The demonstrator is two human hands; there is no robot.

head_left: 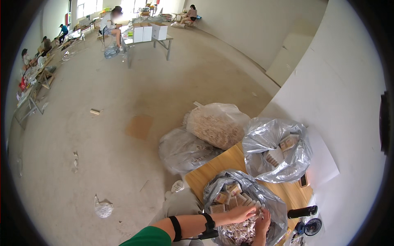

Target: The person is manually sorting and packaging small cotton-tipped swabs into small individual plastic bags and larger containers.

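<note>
Over an open grey plastic bag on a small wooden table, my hands meet. My left hand reaches across from the left with its fingertips pinched together. Close against them is my right hand, its fingers curled. Something small and whitish shows at the fingertips, too small to name. Inside the bag, several small packs of thin brownish sticks lie toward the far side. A heap of loose thin sticks with pale ends, like cotton swabs, fills the near side, partly under my hands.
Another plastic bag with a few packs stands farther back on the wooden table. Two stuffed clear bags rest on the floor beyond. A phone, a black cylinder and a small fan are at right. Other people sit at distant tables.
</note>
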